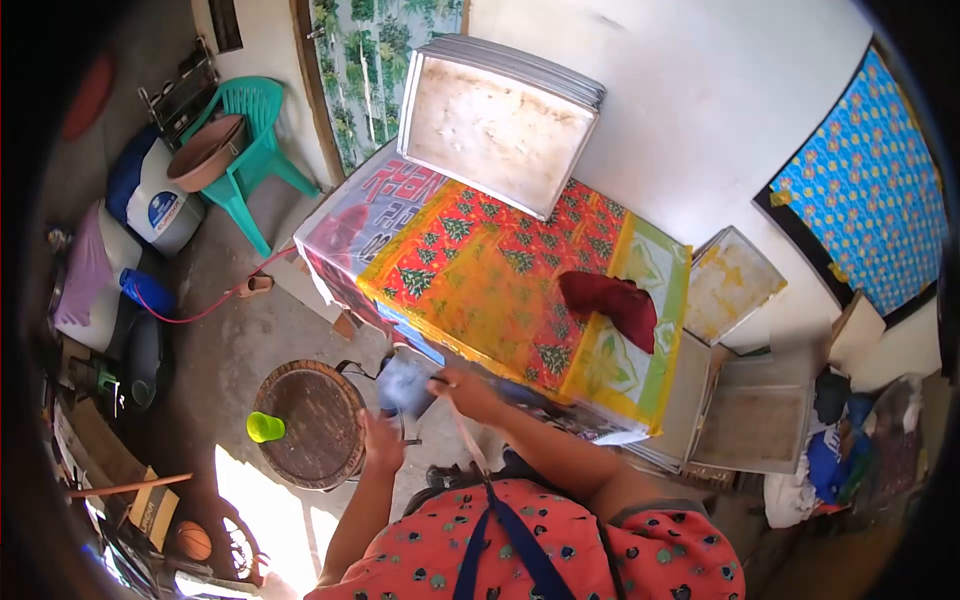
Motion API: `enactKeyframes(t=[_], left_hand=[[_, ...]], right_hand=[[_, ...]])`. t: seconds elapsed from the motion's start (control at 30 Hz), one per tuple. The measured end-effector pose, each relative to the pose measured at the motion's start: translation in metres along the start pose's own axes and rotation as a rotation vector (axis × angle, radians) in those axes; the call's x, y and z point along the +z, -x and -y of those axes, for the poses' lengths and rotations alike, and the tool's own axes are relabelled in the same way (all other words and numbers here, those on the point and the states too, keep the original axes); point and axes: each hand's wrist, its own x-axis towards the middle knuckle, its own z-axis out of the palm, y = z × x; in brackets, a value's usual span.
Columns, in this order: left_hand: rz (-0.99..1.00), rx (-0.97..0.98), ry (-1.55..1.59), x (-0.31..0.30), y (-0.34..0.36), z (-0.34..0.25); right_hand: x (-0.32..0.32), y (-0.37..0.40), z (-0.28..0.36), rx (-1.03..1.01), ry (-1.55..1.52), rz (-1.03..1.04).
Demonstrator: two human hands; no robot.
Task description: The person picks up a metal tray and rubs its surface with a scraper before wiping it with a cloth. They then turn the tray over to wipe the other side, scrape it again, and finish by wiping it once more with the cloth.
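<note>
My right hand (466,392) is closed near the table's front edge, fingers pinched on a pale strap (468,440). That strap runs up to the navy straps (490,530) lying in a V over my chest. Just beyond the fingertips is a blurred grey-blue thing (403,386); whether it hangs from the strap or rests on something cannot be made out. My left hand (381,442) is held up beside a round brown wooden top (300,465), thumb apart from the fingers, with nothing visible in it. A bright green cup (265,427) lies or tilts on that top.
A table with a patterned plastic cover (480,290) bears stacked metal trays (500,130) and a dark red cloth (615,305). More trays (750,425) lean at the right. A green chair (250,170) holds a brown basin (207,155). A pink hose (220,300) crosses the floor.
</note>
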Motion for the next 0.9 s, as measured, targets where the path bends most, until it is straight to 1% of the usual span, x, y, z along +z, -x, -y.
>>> enactKeyframes(t=[0.03,0.07,0.1,0.13,0.17,0.23,0.27,0.3,0.33,0.37,0.4,0.43,0.47,0.53,0.57,0.63,0.67,0.7,0.73,0.77,0.8,0.83,0.87,0.9], left_hand=[[0.468,-0.287,0.449,0.036,0.011,-0.023],[0.586,-0.253,0.350,0.059,0.020,-0.041],[0.708,-0.215,0.248,0.080,0.026,-0.056],[0.823,-0.173,0.147,0.091,0.030,-0.061],[0.809,-0.100,0.205,0.083,0.032,-0.062],[0.777,0.033,0.308,0.039,0.043,-0.072],[0.449,-0.006,0.245,0.023,0.049,-0.066],[0.116,-0.040,0.179,0.002,0.059,-0.051],[-0.190,-0.130,-0.412,-0.024,0.068,-0.019],[-0.331,-0.284,-0.478,-0.047,0.076,0.015],[-0.432,-0.413,-0.364,-0.059,0.088,0.046],[-0.500,-0.512,-0.251,-0.065,0.099,0.075],[-0.498,-0.542,-0.177,-0.064,0.108,0.097],[-0.481,-0.594,-0.037,-0.049,0.120,0.127],[-0.410,-0.578,0.021,-0.039,0.121,0.129],[-0.226,-0.519,0.128,-0.019,0.116,0.120],[-0.086,-0.461,0.160,0.022,0.115,0.096],[0.044,-0.375,0.111,0.075,0.108,0.070],[0.128,-0.255,-0.015,0.143,0.099,0.042],[0.206,-0.147,-0.130,0.166,0.073,0.033],[0.024,0.000,-0.559,0.188,0.048,0.035],[0.037,0.246,-1.423,0.204,0.012,0.033],[-0.302,0.376,-2.071,0.289,0.026,0.042],[-0.160,0.665,-2.191,0.319,0.011,0.048]], right_hand=[[0.002,0.001,-0.006,0.123,-0.045,0.128],[0.000,0.006,-0.013,0.252,-0.091,0.255],[-0.016,0.008,-0.015,0.350,-0.077,0.183],[-0.031,0.011,-0.014,0.298,-0.086,0.121],[-0.050,0.014,-0.014,0.247,-0.090,0.062],[-0.090,0.022,-0.016,0.137,-0.055,-0.085],[-0.113,0.028,-0.018,0.078,-0.012,-0.172],[-0.142,0.034,-0.009,0.230,-0.031,-0.195],[-0.169,0.045,-0.004,0.381,-0.046,-0.210],[-0.183,0.052,-0.035,0.301,-0.124,-0.353],[-0.200,0.058,-0.062,0.215,-0.200,-0.495],[-0.225,0.073,-0.075,0.296,-0.147,-0.468],[-0.249,0.087,-0.088,0.375,-0.100,-0.445],[-0.288,0.115,-0.124,0.440,-0.034,-0.360],[-0.303,0.123,-0.139,0.473,0.004,-0.307],[-0.322,0.136,-0.169,0.327,0.255,-0.268],[-0.331,0.145,-0.183,0.259,0.376,-0.254],[-0.330,0.148,-0.199,-0.068,0.546,-0.606],[-0.341,0.153,-0.201,0.087,0.449,-0.642],[-0.361,0.155,-0.187,0.237,0.350,-0.679],[-0.380,0.160,-0.180,0.385,0.246,-0.713],[-0.399,0.169,-0.184,0.466,0.460,-0.682],[-0.423,0.181,-0.188,0.514,0.670,-0.519],[-0.434,0.198,-0.206,0.465,0.844,-0.543]])
